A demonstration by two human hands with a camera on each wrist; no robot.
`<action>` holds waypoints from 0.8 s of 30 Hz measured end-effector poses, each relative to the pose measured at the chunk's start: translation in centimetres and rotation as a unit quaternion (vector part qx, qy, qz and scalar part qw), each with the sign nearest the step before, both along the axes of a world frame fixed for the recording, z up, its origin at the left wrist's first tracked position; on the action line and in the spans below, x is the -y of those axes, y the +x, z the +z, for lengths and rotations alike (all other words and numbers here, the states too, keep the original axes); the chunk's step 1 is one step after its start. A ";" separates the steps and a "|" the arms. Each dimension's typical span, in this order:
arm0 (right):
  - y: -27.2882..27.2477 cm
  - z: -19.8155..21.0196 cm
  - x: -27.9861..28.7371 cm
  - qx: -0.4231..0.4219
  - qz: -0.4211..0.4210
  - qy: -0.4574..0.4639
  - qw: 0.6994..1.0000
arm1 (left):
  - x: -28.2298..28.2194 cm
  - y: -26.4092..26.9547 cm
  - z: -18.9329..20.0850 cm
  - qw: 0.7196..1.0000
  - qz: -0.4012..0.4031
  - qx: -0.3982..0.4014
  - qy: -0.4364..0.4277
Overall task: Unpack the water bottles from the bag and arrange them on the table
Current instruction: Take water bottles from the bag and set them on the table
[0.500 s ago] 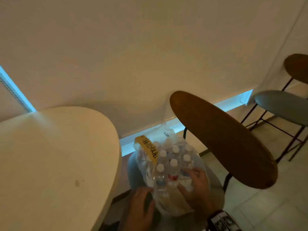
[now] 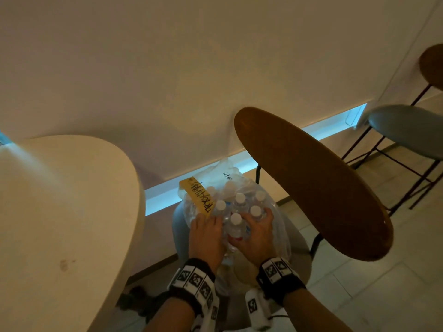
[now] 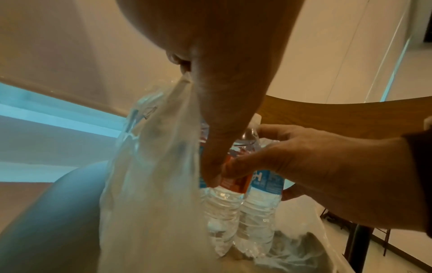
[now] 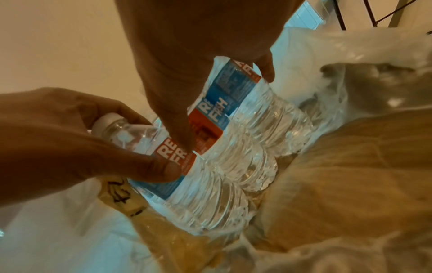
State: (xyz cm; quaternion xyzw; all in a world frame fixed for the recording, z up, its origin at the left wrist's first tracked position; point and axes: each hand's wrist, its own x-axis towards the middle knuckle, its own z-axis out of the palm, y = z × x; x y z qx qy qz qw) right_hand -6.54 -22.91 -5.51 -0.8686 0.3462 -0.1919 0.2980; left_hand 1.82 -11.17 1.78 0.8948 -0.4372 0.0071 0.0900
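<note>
The cream round table [image 2: 60,212] fills the left of your view, and nothing stands on the part you can see. To the right, the brown oval chair back [image 2: 311,183] leans over the grey seat [image 2: 178,226] that carries the bag, and a second chair with a grey seat [image 2: 405,130] stands well apart at the far right. The clear plastic bag [image 2: 280,233] sits on the near seat, just right of the table's edge, open at the top with a yellow handwritten tag [image 2: 199,198] on its far left side. The water bottles [image 2: 239,202] stand upright and packed together inside it, white caps up, red and blue labels around their middles. Your left hand [image 2: 206,236] is on the left side of the cluster, thumb and fingers curled around a bottle, with a fold of the bag's plastic caught between the fingers. Your right hand [image 2: 255,236] wraps the near right bottles, thumb pressed on a label and fingers curled round the far side.
</note>
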 end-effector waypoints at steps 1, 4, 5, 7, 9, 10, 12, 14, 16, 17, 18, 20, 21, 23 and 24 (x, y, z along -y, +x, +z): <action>-0.2 0.9 0.0 0.036 -0.001 -0.011 0.999 | 0.2 0.0 0.1 1.000 0.003 0.001 0.001; -0.7 1.4 -0.1 0.118 0.014 -0.055 0.991 | 0.6 -0.1 0.4 1.000 -0.002 0.018 0.024; -1.0 1.3 -0.1 0.111 0.019 -0.035 0.993 | 0.5 -0.3 0.4 0.999 -0.005 0.019 0.025; -1.6 0.7 0.0 0.104 0.011 0.001 0.994 | 0.2 -0.6 0.3 1.000 -0.011 0.020 0.016; -2.1 1.2 0.0 0.121 0.020 -0.035 0.992 | -0.3 -1.0 0.5 1.000 -0.014 0.020 0.015; -2.4 1.5 -0.1 0.140 0.028 -0.073 0.987 | -0.6 -1.2 0.7 1.000 -0.015 0.021 0.011; -3.1 1.9 -0.3 0.181 0.020 -0.116 0.977 | -1.3 -1.5 1.4 1.000 -0.012 0.012 -0.012; -4.0 2.5 -0.3 0.189 0.000 -0.077 0.979 | -2.0 -2.0 2.4 0.998 -0.007 0.002 -0.057; -5.3 3.2 0.0 0.174 0.007 -0.052 0.983 | -2.8 -2.8 3.5 0.993 -0.014 -0.024 -0.111; -5.9 4.2 0.2 0.173 0.013 -0.046 0.984 | -3.1 -3.2 4.2 0.988 -0.019 -0.054 -0.145; -6.6 5.7 0.4 0.177 0.021 -0.044 0.983 | -3.4 -3.8 5.1 0.979 -0.023 -0.089 -0.180; -7.5 8.8 1.0 0.174 0.043 -0.057 0.982 | -3.8 -4.8 7.1 0.962 -0.032 -0.123 -0.243; -7.8 10.7 1.1 0.169 0.059 -0.071 0.981 | -4.0 -5.3 8.1 0.955 -0.036 -0.118 -0.268; -8.2 15.3 1.3 0.168 0.094 -0.075 0.978 | -4.5 -5.9 10.7 0.947 -0.037 -0.095 -0.303; -8.3 17.8 1.2 0.171 0.109 -0.073 0.976 | -4.8 -6.1 12.3 0.946 -0.034 -0.082 -0.313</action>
